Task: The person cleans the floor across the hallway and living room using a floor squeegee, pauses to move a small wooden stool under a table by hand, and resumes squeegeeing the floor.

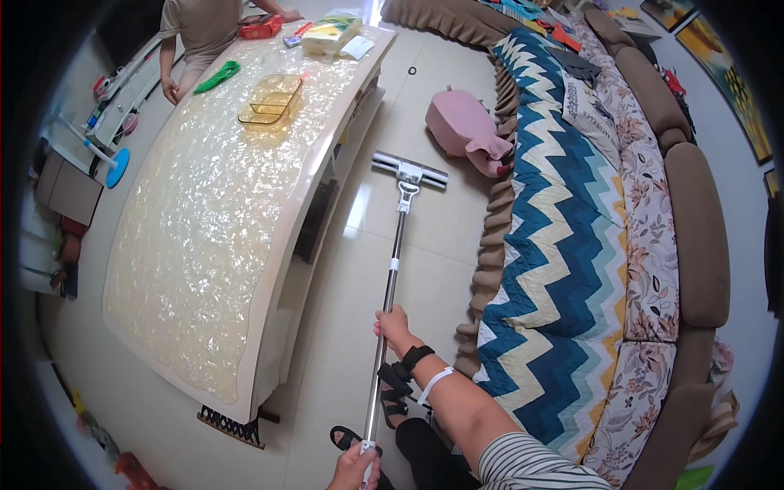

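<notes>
A long-handled sponge mop (398,245) slants away from me across the pale tiled floor, between the low table and the sofa. Its wide grey-and-white head (410,171) lies flat on the tiles. Partway up the metal pole, my right hand (395,328) is wrapped round it; a black band and a white strap circle that forearm. At the lower edge of the picture my left hand (354,469) grips the white top end of the pole. The palm sides of both hands are partly hidden.
Left is a long table (196,220) with a shiny clear cover, bearing an amber divided tray (269,113) and a green cloth (217,76). A pink stool (459,122) stands beside the sofa with its zigzag quilt (555,245). Another person (204,33) is at the table's far end.
</notes>
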